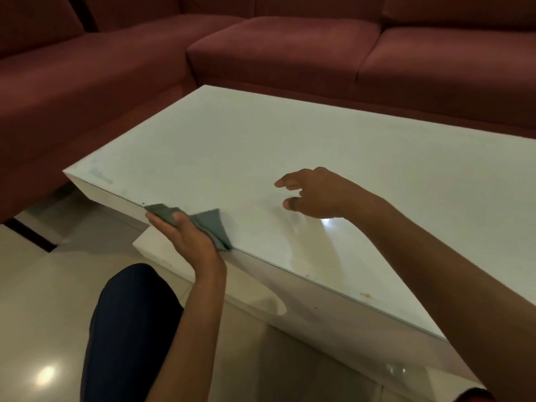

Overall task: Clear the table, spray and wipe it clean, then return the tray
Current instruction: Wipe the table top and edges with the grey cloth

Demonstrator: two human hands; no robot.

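**Cloth at the near edge of the white tabletop**

I see one grey-green cloth (208, 224), folded and crumpled, lying on the near edge of the tabletop (290, 146) with a triangular flap spread flat on the surface and one corner hanging just over the rim. My left hand (185, 236) holds it there: the thumb lies on top of the bunched part and the fingers curl round it from the outer side. My right hand (313, 195) hovers over the middle of the tabletop, near the cloth but apart from it, fingers loosely curled with the forefinger reaching forward, holding nothing.

The tabletop is glossy white under a glass sheet, with a lamp's glare just beside the right hand and a few small brownish specks near the right part of the near edge. A dark red sofa (275, 47) wraps round the far and left sides. The floor (43, 314) is pale shiny tile. One knee (130, 329) in dark blue fabric shows below the left arm.

One cloth, one tabletop, one sofa, two hands.
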